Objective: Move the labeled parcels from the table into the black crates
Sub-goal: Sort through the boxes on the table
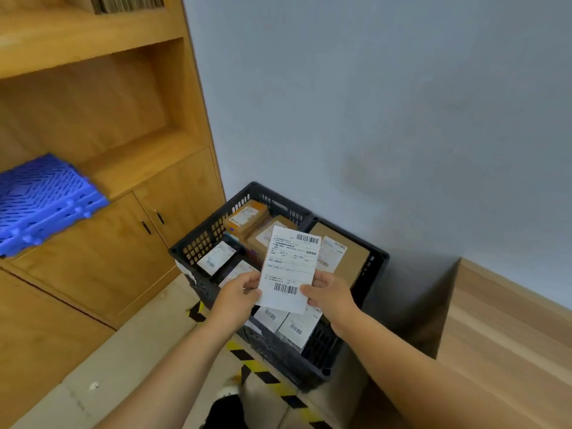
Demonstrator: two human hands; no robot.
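Parcel (289, 269): we held it flat above the crate (216, 230), long axis pointing away from us.
Grip: left hand (240, 292) and right hand (329, 292) pinched its near edges.
Around: boxes (247, 216) filled the crate; cupboard (130, 243) left.

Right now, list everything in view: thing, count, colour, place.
held parcel: one, white label face, above the crates, in both hands
black crates: two, side by side on the floor by the wall
parcels in the crates: several, brown and white, labelled
blue crate: one, folded, on the cabinet ledge
wooden shelving: tan, left
table: wood, right
hazard tape: yellow-black, on the floor
left hand: fingers grip the parcel's left edge
right hand: fingers grip its right edge
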